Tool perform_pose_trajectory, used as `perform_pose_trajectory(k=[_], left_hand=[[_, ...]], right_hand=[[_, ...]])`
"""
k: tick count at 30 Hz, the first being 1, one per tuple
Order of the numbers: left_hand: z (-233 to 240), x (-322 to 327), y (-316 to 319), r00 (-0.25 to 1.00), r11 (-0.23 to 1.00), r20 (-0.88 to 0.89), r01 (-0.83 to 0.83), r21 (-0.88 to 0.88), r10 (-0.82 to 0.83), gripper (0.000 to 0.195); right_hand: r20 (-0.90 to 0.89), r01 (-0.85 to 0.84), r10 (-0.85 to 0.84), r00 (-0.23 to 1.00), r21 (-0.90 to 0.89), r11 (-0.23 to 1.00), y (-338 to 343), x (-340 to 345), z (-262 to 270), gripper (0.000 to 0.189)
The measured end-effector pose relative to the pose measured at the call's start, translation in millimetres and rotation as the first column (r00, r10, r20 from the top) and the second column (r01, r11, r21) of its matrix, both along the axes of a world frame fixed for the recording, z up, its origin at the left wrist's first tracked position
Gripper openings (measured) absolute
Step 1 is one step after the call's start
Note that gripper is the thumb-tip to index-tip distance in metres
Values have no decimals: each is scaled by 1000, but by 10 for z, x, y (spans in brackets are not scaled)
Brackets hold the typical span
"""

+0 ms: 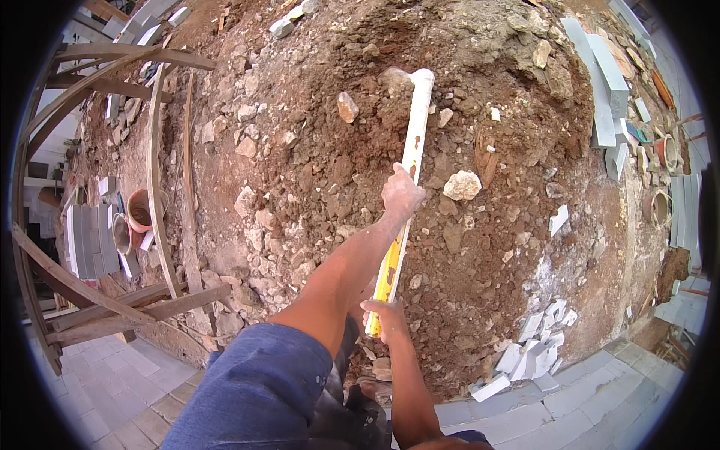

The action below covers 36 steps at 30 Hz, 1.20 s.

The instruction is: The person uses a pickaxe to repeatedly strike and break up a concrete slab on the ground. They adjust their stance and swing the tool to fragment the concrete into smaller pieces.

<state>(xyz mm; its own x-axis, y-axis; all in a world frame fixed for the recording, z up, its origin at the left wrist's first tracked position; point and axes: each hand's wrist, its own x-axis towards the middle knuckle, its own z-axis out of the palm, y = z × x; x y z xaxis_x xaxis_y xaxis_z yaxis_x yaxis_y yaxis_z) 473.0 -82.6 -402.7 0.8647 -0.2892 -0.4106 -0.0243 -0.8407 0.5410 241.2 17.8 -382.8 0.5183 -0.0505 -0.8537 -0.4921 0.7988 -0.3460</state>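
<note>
A long-handled digging tool [415, 126], its handle white and yellow with worn patches, lies across the view with its upper end on the reddish-brown soil [337, 191]. Its dusty head [395, 80] points left there and blends with the dirt, so its shape is hard to tell. My left hand [403, 194] grips the middle of the handle. Around the handle's lower end my right hand [385, 320] is closed. A pale stone [462, 185] rests right of my left hand; a brownish stone [347, 107] lies left of the tool's upper part.
A wooden pole frame [156, 180] stands at the left, with buckets [139, 211] and stacked pale blocks [84, 242] beyond it. Grey blocks [610, 79] lie upper right. Broken block pieces [529, 360] are heaped beside the paving [585, 399] lower right. Rubble covers the uneven ground.
</note>
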Motion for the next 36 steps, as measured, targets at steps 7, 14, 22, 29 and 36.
perform_pose_trajectory(k=[7, 14, 22, 29, 36], left_hand=[[-385, -1938, 651, 996, 993, -27, 87, 80, -85, 52], [-612, -3868, 1408, 940, 961, -275, 244, 129, -202, 55], [-39, -4584, 2362, 714, 977, -687, -25, -214, -132, 47], [1321, -1932, 1250, 895, 554, -329, -117, -824, -301, 48], [1860, 1651, -36, 814, 602, 579, 441, -666, 44, 41]], right_hand=[[-130, 108, -88, 988, 154, 982, 771, -1771, -122, 22], [-254, 278, -230, 940, 174, 945, 1769, -3593, 124, 26], [-571, -340, -52, 819, -557, 758, 2993, -4075, 725, 37], [36, 62, -70, 997, -907, 417, 1504, -2110, -744, 58], [479, 392, -3, 878, -715, 579, -513, 2908, -158, 32]])
